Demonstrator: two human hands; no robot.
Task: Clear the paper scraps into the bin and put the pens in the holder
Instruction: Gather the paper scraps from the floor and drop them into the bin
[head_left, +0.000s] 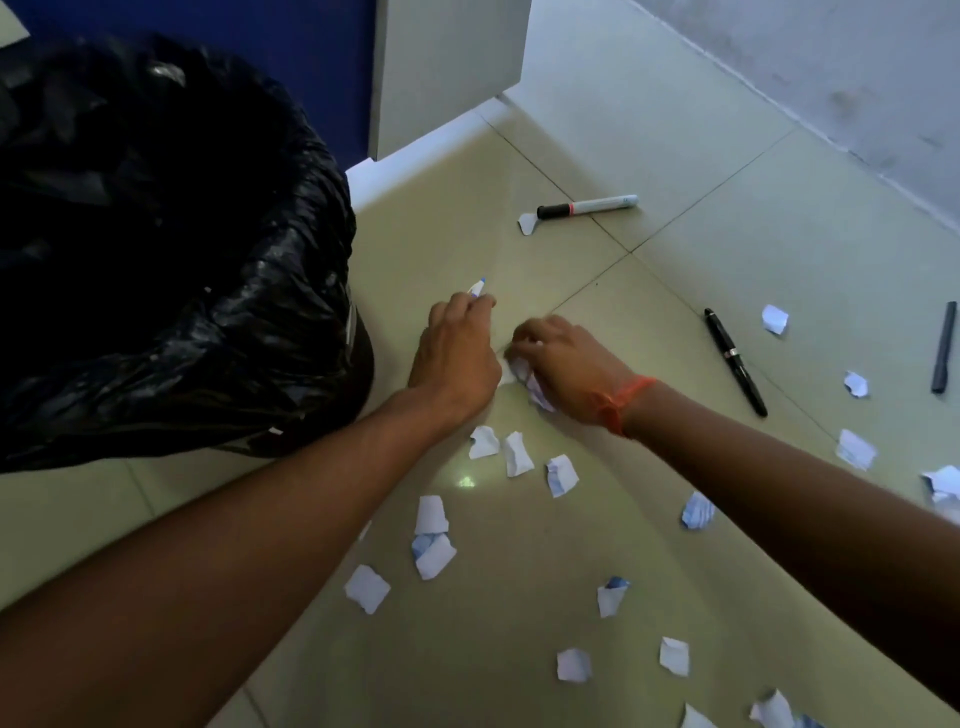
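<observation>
— Tiled floor (675, 171) everywhere: where are the paper scraps (514, 453)?
— Scattered beside the bin (171, 249). Right hand (566, 364) is closed on several; left hand (457, 353) grips a pen (478, 286).
— Advice?
— Bunch them tight before lifting, I'd say.

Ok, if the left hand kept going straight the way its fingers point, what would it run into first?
The left hand points up and slightly right across bare floor, past the bin on its left. The way looks free up to the white wall panel, though depth is hard to judge.
</observation>
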